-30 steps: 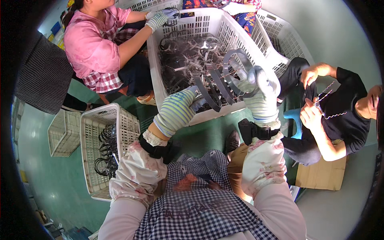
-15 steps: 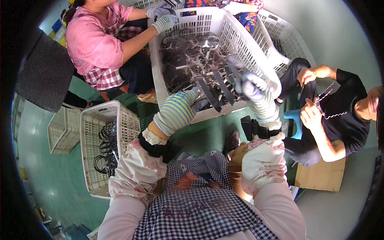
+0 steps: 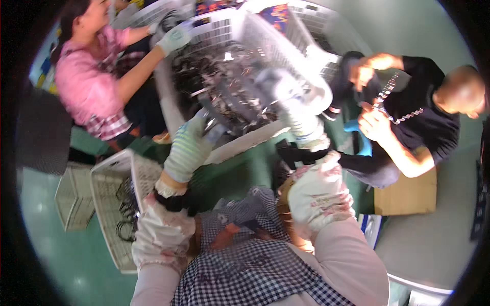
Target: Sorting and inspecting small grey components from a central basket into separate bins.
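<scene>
My left hand (image 3: 188, 145), in a striped knit glove, reaches to the near left side of a large white crate (image 3: 245, 144). Its fingers are closed beside a dark, shiny piece, but blur hides what they hold. My right hand (image 3: 291, 104), in the same kind of glove, is over the crate's near right part; motion smears its fingers. Between the two hands, dark flat strips (image 3: 222, 113) slant across the heap. Tangled black and silvery metal parts (image 3: 229, 76) fill the crate.
A co-worker in pink (image 3: 84, 84) works at the crate's left side. Another person in black (image 3: 423, 109) sits at the right, holding a wavy metal strip (image 3: 388, 89). A smaller white crate (image 3: 97, 199) with black looped parts stands at left; a cardboard box (image 3: 408, 194) is at right.
The whole view has shifted, with the crate now farther left and higher. Both my hands have moved with it, and the dark strips between them now lie lower and more blurred.
</scene>
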Tool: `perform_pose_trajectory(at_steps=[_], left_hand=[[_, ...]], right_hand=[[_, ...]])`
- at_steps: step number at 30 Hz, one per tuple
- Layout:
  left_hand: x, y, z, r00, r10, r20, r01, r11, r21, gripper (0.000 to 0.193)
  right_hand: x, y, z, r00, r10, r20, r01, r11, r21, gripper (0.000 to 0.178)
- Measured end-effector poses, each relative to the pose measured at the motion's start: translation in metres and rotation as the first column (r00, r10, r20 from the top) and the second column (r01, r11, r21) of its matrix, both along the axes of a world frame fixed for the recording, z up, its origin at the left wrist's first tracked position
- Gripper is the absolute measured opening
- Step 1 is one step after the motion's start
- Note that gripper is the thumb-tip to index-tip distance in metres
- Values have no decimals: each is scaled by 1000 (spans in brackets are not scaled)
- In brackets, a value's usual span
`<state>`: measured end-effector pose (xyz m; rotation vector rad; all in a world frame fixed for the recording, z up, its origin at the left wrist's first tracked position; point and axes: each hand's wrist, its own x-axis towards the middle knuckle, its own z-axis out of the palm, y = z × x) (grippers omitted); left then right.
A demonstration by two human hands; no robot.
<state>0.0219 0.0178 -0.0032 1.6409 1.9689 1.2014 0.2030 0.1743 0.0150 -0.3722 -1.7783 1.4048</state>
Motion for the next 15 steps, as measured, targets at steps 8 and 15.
perform_pose_trajectory(at_steps=[8,15], left_hand=[[-12,-36,17,565,-142,813,70,990,124,29],[-2,-107,40,674,-40,738,-64,992,113,37]], right_hand=[[3,32,-26,838,-25,-545,-208,909,-362,53],[-4,39,-47,915,-17,-403,-122,940,-318,57]])
